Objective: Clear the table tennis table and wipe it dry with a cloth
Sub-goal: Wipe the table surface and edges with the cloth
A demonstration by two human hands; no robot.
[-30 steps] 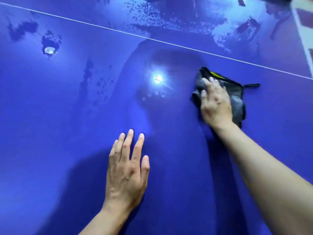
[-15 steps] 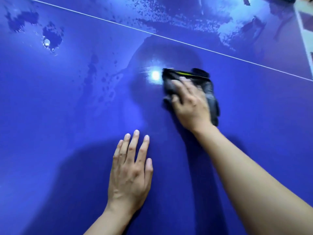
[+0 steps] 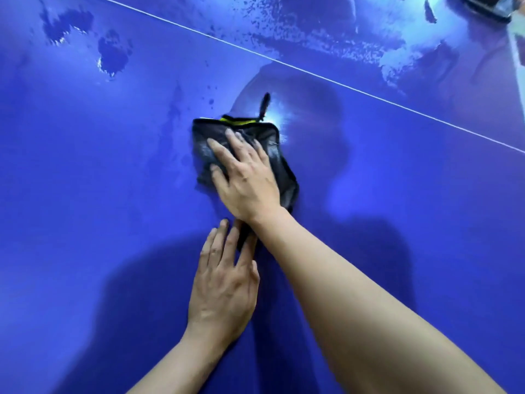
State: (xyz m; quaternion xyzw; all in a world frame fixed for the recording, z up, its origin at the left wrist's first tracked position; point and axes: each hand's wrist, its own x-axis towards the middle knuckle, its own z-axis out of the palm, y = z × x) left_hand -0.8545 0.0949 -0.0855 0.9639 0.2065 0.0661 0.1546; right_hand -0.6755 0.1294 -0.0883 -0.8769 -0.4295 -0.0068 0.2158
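Cloth: dark, yellow-trimmed, mid-table; has swept from 3 toward 9 o'clock over the last second. Right hand: flat, fingers straight, pressing it. Left hand: flat on table, at 6. Puddles at 11 remain; wiping unfinished.

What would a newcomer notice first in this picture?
The right hand pressing a dark grey cloth with yellow trim flat at the centre of the glossy blue table tennis table. Beyond the white line, water patches glisten; the left hand lies flat nearer the person.
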